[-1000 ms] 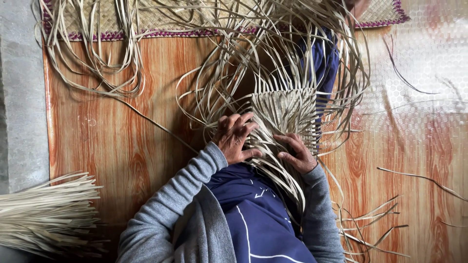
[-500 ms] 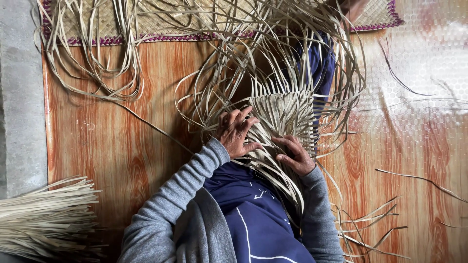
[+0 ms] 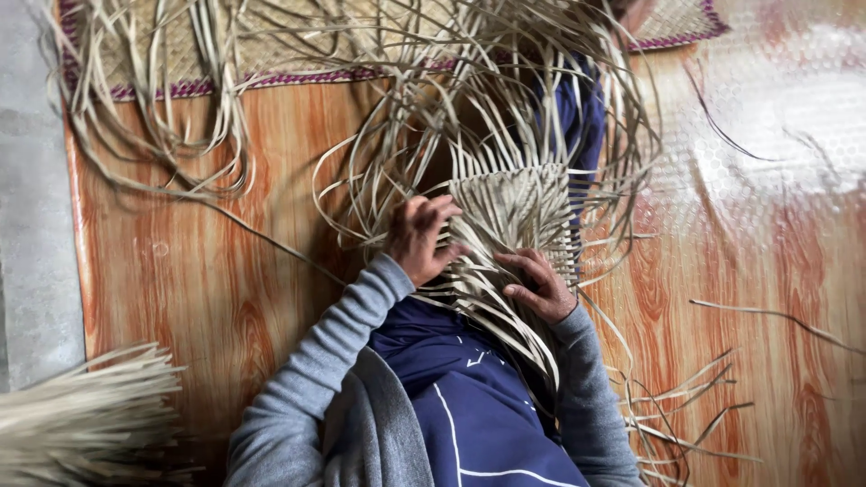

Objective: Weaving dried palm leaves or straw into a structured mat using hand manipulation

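The left hand (image 3: 420, 236) lies on the near left edge of a partly woven straw panel (image 3: 519, 206), fingers spread and curled loosely among the loose strips there; whether it pinches any single strip cannot be told. The right hand (image 3: 539, 286) rests just below the panel's near edge, fingers bent and pressed down on a fan of pale straw strips (image 3: 492, 311) that run back over the person's dark blue trouser leg (image 3: 469, 397). The panel sits over the lap, in the middle of the view, with long unwoven strands looping out from it on all sides. Both arms wear grey sleeves (image 3: 329, 370). Beneath lies a wood-patterned orange floor covering (image 3: 198, 271). At the far edge lies a woven mat with a purple border (image 3: 271, 79), and at the near left a bundle of straight straw stalks (image 3: 81, 419).
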